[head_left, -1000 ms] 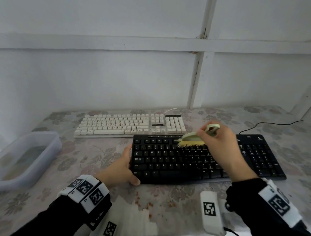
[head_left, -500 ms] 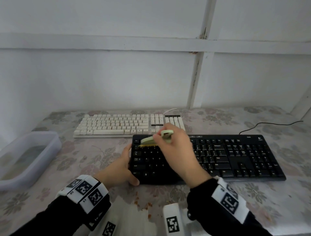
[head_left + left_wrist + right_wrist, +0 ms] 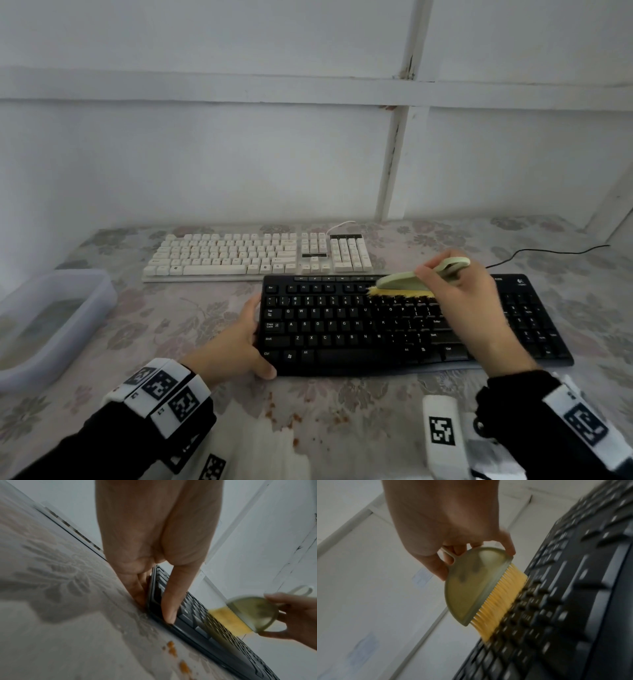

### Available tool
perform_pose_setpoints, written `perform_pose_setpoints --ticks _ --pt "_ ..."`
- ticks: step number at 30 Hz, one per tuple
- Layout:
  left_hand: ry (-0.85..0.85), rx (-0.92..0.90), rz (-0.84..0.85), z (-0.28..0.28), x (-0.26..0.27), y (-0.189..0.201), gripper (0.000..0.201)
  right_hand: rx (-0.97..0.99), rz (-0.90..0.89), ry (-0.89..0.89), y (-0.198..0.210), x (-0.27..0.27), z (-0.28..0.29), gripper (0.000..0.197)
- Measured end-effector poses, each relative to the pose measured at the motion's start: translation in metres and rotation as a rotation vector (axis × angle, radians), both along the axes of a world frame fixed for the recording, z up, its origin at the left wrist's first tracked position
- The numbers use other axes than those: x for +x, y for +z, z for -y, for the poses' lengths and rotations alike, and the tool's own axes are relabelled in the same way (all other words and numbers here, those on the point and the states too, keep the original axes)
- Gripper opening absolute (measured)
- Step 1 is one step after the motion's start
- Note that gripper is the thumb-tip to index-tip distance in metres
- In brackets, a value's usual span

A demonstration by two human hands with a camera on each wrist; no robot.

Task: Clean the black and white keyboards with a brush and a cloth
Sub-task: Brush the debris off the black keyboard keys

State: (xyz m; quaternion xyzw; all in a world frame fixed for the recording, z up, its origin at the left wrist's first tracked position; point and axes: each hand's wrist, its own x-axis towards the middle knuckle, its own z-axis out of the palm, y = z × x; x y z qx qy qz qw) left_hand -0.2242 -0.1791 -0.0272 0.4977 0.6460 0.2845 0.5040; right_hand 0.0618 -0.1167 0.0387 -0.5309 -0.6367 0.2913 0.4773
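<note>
The black keyboard [image 3: 342, 329] lies near the table's front, with the white keyboard [image 3: 239, 253] just behind it to the left. My left hand [image 3: 253, 337] grips the black keyboard's left end, thumb on its front corner [image 3: 168, 615], fingers along the side. My right hand [image 3: 442, 270] holds a pale green brush [image 3: 404, 281] by its looped handle. Its yellow bristles [image 3: 501, 599] rest on the upper key rows, right of the middle. A white cloth [image 3: 274, 452] lies at the near edge between my wrists.
A translucent plastic tub [image 3: 51, 318] stands at the left edge of the flowered tablecloth. Orange crumbs [image 3: 294, 416] lie in front of the black keyboard. A black cable [image 3: 548, 251] runs off to the back right. A white wall closes the back.
The brush swept left to the keyboard's upper left corner, then came back right along the top rows. My left hand has stayed on the keyboard's left end.
</note>
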Motion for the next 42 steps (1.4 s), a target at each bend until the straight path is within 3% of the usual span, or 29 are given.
perform_pose_setpoints --ticks 5,9,12,14,20,24,27,37,42 --pt "0.002 -0.008 -0.004 -0.002 0.001 0.001 0.126 0.057 0.121 -0.149 0.008 0.036 -0.008 0.014" --pt "0.003 -0.001 0.023 0.0 0.003 0.003 0.124 0.047 -0.111 0.038 0.011 0.017 -0.001 0.015" --pt "0.004 -0.006 0.038 0.0 0.004 0.004 0.124 0.024 -0.084 0.151 0.001 0.004 -0.003 0.015" --pt "0.001 -0.006 0.037 -0.001 0.002 0.002 0.126 0.018 -0.024 0.123 -0.005 0.011 -0.009 0.016" --pt "0.011 -0.008 0.036 -0.002 0.002 0.0 0.125 0.087 -0.073 -0.053 0.003 0.054 -0.016 0.014" --pt "0.017 0.008 0.043 -0.001 0.001 -0.001 0.128 0.083 -0.273 0.131 0.011 0.034 -0.01 0.024" --pt "0.026 0.014 0.064 -0.001 0.001 -0.001 0.126 0.025 -0.217 0.198 0.001 0.025 -0.014 0.023" --pt "0.025 -0.006 0.046 -0.002 0.001 -0.002 0.127 0.06 -0.076 -0.187 -0.001 0.117 -0.035 0.029" --pt "0.023 0.004 0.038 -0.001 0.0 -0.002 0.133 0.168 -0.171 -0.301 0.013 0.099 -0.017 0.025"
